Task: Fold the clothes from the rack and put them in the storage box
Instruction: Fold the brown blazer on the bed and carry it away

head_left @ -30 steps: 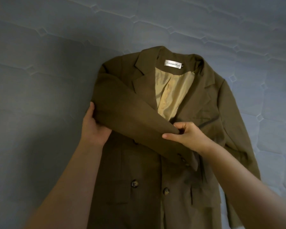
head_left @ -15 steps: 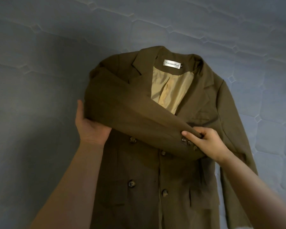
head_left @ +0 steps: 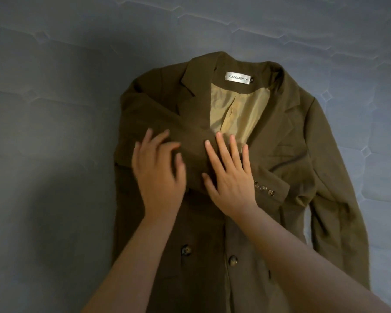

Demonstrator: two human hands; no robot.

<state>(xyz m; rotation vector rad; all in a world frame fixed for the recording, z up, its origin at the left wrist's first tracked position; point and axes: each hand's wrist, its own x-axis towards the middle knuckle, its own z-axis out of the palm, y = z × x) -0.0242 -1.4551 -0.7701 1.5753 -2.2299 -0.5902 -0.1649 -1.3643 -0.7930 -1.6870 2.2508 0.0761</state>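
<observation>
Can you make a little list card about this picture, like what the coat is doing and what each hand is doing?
coat: brown blazer, lying face up on a quilted blue mattress
folded sleeve: one sleeve laid across the chest, cuff buttons showing
other sleeve: right sleeve not folded, lying along the side
left hand: fingers spread, on the folded sleeve, a bit blurred
right hand: flat, fingers straight, pressing the folded sleeve
label: white, at the collar
storage box: not in view

Head view, looking down.
One worn camera faced steeply downward, close above the jacket (head_left: 246,154) on the bed (head_left: 54,109).
</observation>
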